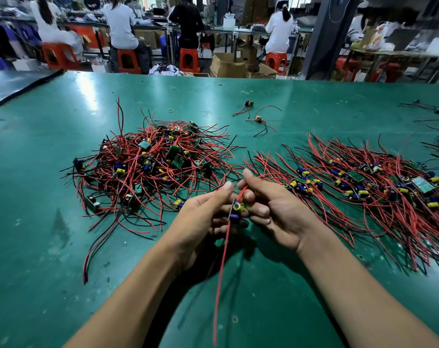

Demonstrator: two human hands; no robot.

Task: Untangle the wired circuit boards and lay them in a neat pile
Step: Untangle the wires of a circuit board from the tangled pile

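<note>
board (236, 209) pinched between left hand (203, 212), right hand (271, 207)

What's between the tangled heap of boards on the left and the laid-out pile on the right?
In the head view, the left hand and right hand hold one wired board in that gap, above the green table.

Green bench mat (263, 285): smooth, glossy, scuffed; red wire leads (148, 156): smooth plastic insulation; orange stools (128, 60): plastic; brown boxes (227, 65): matt cardboard.
</note>
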